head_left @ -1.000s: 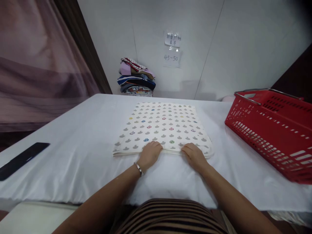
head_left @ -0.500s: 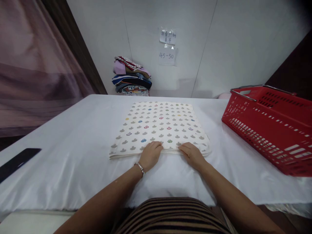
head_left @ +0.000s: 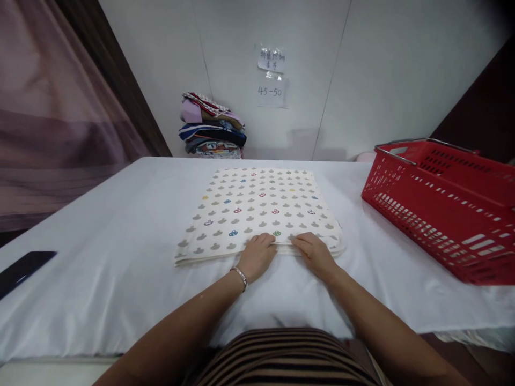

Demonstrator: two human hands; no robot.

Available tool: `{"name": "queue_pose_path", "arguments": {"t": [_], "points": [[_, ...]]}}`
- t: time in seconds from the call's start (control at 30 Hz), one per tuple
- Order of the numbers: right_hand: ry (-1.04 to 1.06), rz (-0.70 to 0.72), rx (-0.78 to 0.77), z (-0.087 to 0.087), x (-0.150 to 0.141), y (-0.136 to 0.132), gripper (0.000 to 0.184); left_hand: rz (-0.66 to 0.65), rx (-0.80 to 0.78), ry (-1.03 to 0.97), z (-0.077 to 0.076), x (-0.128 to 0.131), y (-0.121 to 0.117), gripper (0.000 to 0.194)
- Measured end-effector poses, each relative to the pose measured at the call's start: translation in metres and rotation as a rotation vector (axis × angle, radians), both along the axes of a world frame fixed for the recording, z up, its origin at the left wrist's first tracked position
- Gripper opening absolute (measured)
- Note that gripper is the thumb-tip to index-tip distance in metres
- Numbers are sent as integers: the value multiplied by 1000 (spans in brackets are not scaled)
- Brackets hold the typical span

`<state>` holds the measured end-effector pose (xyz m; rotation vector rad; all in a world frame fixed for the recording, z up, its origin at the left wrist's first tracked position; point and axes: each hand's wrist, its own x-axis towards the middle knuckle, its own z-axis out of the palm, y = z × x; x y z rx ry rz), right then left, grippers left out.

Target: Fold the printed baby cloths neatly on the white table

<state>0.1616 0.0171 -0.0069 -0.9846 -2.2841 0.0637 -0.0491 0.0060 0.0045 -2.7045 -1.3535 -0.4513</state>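
Note:
A white folded cloth point(head_left: 257, 206) printed with small grey and coloured mushroom shapes lies flat before me, its layers showing along the near edge. My left hand point(head_left: 257, 256) grips that edge near its middle, fingers on top and thumb out of sight. A short way to its right, my right hand point(head_left: 316, 254) pinches the same edge. Between the two hands the top layer is slightly raised off those beneath it. The cloth's near right corner is a little rumpled.
A red plastic basket point(head_left: 438, 209) with metal handles stands on the right of the white-covered table point(head_left: 120, 230). A black phone-like slab point(head_left: 24, 271) lies at the left edge. Behind the table is a stack of folded fabrics point(head_left: 213, 126), near wall notes point(head_left: 271, 91).
My left hand has slid right along the near edge, closer to my right hand. The top layer between them is lifted slightly more. The whole view has shifted a little.

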Motion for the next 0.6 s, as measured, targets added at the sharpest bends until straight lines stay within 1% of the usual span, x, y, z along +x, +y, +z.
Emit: {"name": "queue_pose_path", "arguments": {"t": [0.13,0.27,0.4,0.53,0.6], "points": [[-21,-36,15,1,-2,0,26,-11,28,24,-5,1,1,21],[-61,-48,-4,2,-3,0,26,-44,53,-61,-8,0,1,19],[-93,-14,-44,2,-4,-1,26,-24,45,-133,-9,-3,0,19],[-84,52,-75,4,-1,-4,28,-19,9,-121,-9,-3,0,18],[-103,71,-82,5,0,-6,25,-11,-4,-114,-9,-3,0,18]]}}
